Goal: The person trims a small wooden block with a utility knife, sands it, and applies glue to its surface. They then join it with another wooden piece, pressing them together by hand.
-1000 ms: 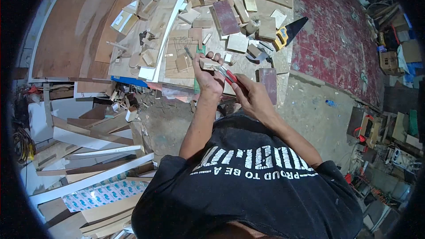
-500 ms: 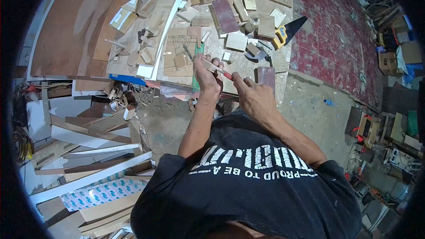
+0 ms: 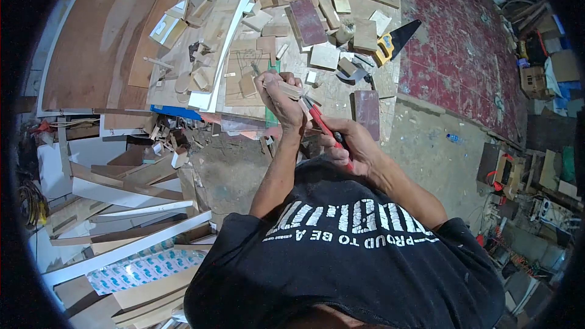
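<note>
At the far left, a broad brown board [image 3: 91, 42] is seen, its surface mottled. Below it, a long white strip [image 3: 128, 247] and blue-patterned wrapping [image 3: 146, 269] are laid among offcuts. Further right, a small box-like wooden piece [image 3: 168, 29] is placed on the tabletop [image 3: 387, 79], and a thin white length of board [image 3: 231, 39] is stretched beside it.

Near the middle, at the front edge of the tabletop, a small light wooden piece [image 3: 285, 88] is held in the left hand [image 3: 281, 100], pinched between the thumb and the curled fingers. Beyond it, a dark red block [image 3: 308, 21] is set among scattered scraps of wood. The tip of a red-handled tool [image 3: 325, 123] is brought close to the end of the wooden piece; whether they are touching cannot be told. The handle is gripped in the right hand [image 3: 356, 146], with the fingers folded around it.

Just beyond that hand, a second dark red block [image 3: 367, 113] is seen. Farther right, a yellow-handled saw [image 3: 396, 42] is rested at the tabletop's edge, its dark blade pointed toward a worn red surface [image 3: 454, 55].
</note>
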A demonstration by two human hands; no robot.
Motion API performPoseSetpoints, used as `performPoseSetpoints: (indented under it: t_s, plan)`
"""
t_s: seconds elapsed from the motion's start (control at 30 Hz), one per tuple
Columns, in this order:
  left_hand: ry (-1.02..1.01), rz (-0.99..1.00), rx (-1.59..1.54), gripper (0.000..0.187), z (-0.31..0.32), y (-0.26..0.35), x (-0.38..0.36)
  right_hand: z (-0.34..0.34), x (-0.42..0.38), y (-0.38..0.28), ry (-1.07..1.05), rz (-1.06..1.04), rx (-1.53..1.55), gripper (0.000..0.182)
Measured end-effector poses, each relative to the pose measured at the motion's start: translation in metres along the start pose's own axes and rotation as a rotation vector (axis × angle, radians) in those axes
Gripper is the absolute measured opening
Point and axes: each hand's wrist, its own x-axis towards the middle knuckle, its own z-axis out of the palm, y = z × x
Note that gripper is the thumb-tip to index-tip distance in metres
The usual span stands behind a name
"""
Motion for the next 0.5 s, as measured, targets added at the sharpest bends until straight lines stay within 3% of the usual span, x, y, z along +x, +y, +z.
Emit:
performPoseSetpoints:
  t_s: [0.07, 0.13, 0.17, 0.23, 0.27, 0.37, 0.4, 0.47, 0.5]
  plan:
    - [-0.010, 0.028, -0.005, 0.022, 0.003, 0.004, -0.001, -0.007, -0.002, 0.005, -0.273, 0.098, 0.301, 0.027]
    - [-0.017, 0.004, -0.102, 0.018, 0.001, 0.003, -0.001, -0.011, 0.001, 0.014, -0.256, 0.088, 0.347, 0.030]
    - [-0.018, 0.007, -0.100, 0.018, -0.001, 0.002, 0.000, -0.015, 0.003, 0.018, -0.357, 0.090, 0.389, 0.030]
    - [0.040, -0.291, -0.342, 0.022, -0.010, -0.001, 0.004, -0.014, -0.002, 0.015, -0.493, 0.110, 0.422, 0.033]
    - [0.039, -0.286, -0.343, 0.022, -0.014, -0.002, 0.005, -0.013, -0.005, 0.012, -0.497, 0.111, 0.418, 0.033]
    - [0.185, -0.513, -0.461, 0.029, -0.022, -0.004, 0.008, -0.006, -0.014, 0.006, -0.165, -0.238, -0.110, 0.031]
    - [0.190, -0.509, -0.460, 0.029, -0.025, -0.004, 0.008, -0.007, -0.010, 0.005, -0.168, -0.233, -0.111, 0.031]
    - [0.168, -0.664, -0.458, 0.037, -0.029, -0.006, 0.007, -0.014, 0.005, -0.006, 0.227, -0.576, -0.653, 0.031]
    - [0.239, -0.752, -0.361, 0.043, -0.020, 0.005, 0.004, -0.014, 0.011, -0.012, 0.230, -0.577, -0.651, 0.031]
